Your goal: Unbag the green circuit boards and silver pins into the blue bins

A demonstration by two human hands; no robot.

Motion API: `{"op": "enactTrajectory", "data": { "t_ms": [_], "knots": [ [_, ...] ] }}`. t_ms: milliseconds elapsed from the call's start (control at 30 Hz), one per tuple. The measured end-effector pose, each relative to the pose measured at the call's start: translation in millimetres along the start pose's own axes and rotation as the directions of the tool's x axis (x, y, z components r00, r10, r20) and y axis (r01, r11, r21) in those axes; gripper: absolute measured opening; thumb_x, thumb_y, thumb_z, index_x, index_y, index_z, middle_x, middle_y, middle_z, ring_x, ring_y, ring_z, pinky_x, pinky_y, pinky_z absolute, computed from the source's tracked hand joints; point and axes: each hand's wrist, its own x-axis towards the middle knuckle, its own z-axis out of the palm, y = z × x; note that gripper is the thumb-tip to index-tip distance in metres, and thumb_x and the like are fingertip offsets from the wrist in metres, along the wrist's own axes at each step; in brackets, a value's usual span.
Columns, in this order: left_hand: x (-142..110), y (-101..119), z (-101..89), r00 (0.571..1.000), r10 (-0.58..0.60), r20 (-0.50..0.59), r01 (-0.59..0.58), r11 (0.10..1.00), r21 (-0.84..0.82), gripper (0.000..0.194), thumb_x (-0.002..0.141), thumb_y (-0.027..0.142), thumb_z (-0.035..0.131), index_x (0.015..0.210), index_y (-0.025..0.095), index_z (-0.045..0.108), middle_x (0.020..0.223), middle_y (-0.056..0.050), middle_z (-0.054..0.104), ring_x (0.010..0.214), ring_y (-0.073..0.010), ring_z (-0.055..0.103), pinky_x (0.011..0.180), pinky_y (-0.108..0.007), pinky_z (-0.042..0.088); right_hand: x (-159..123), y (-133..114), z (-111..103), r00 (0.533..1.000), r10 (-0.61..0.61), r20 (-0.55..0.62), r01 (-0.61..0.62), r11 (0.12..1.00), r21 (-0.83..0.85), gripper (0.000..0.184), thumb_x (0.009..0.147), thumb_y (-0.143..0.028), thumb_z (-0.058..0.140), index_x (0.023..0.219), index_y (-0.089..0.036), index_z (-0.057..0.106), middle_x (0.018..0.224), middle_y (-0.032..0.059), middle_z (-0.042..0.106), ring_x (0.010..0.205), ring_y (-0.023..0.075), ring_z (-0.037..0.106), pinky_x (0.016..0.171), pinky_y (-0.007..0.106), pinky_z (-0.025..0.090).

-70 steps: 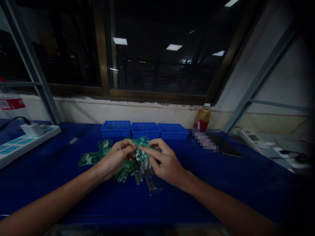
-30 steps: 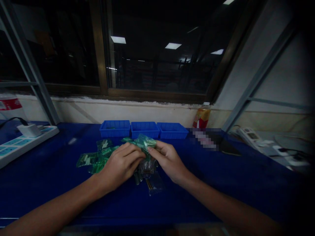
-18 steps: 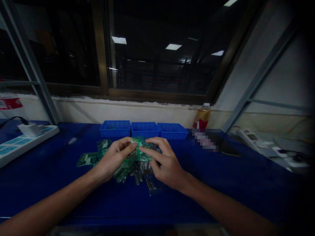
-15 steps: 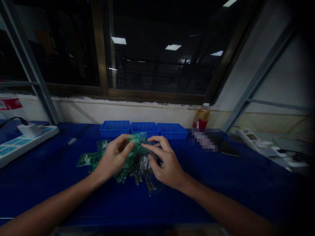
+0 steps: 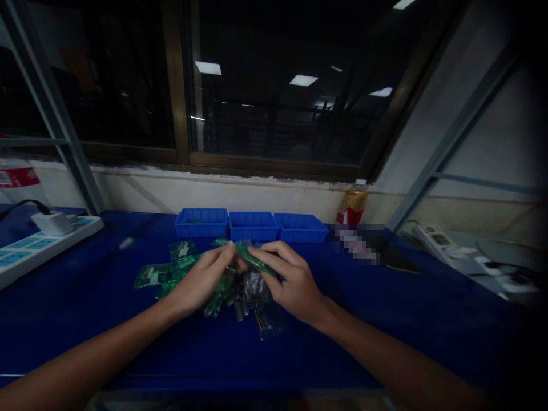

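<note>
A green plastic bag (image 5: 257, 260) is held between my two hands above a pile of small packets. My left hand (image 5: 205, 279) pinches its left end, with the thumb and fingers together. Closed on the other end is my right hand (image 5: 293, 279), its fingers laid along the bag. What the bag contains cannot be made out. Below and to the left lie several green bags (image 5: 154, 275) with pale pieces inside. Small grey cylinders (image 5: 240, 310) lie under the hands, beside clear bags (image 5: 268, 321) of dark and brass-coloured parts.
Three blue bins (image 5: 252, 226) stand in a row behind the hands on the blue table (image 5: 214, 354). A white power strip (image 5: 55, 245) is at the left. At the back right are a drink bottle (image 5: 353, 204) and a dark flat object (image 5: 396, 257).
The green bag was spread upright between the hands; now it is turned down and bunched toward my right hand. My right fingers have closed over it.
</note>
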Motion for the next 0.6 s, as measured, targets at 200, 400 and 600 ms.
{"op": "enactTrajectory", "data": {
  "t_ms": [200,400,600],
  "knots": [
    [5.0,-3.3,-2.4,0.994,-0.101,-0.037,0.087,0.954,-0.289,0.021,0.077,0.034,0.056,0.08,0.014,0.057,0.069,-0.001,0.055,0.06,-0.01,0.049,0.057,-0.022,0.039,-5.5,1.3,2.1,0.993,-0.114,0.004,0.112,0.97,-0.213,0.06,0.068,0.002,0.041,0.12,-0.027,0.05,0.121,0.0085,0.038,0.113,0.0213,0.037,0.086,0.041,0.041],
    [5.7,-3.9,-13.4,0.867,0.285,-0.409,-0.19,0.947,0.258,0.014,0.081,0.028,0.05,0.085,0.015,0.055,0.072,-0.001,0.054,0.063,-0.0109,0.05,0.054,-0.021,0.04,2.9,-9.0,-1.9,0.985,0.166,0.04,-0.169,0.981,0.092,0.03,0.079,-0.017,0.048,0.106,-0.02,0.06,0.102,0.0088,0.053,0.098,0.0191,0.049,0.084,0.039,0.041],
    [-8.2,-6.2,-1.9,0.697,0.713,0.077,-0.571,0.487,0.661,0.024,0.079,0.007,0.047,0.097,0.019,0.058,0.087,-0.005,0.055,0.081,-0.0146,0.051,0.07,-0.028,0.043,6.3,-16.3,2.9,0.795,0.501,0.341,-0.575,0.446,0.686,0.039,0.083,-0.046,0.041,0.074,-0.014,0.062,0.068,0.0046,0.06,0.068,0.0152,0.056,0.065,0.031,0.044]
  ]
}}
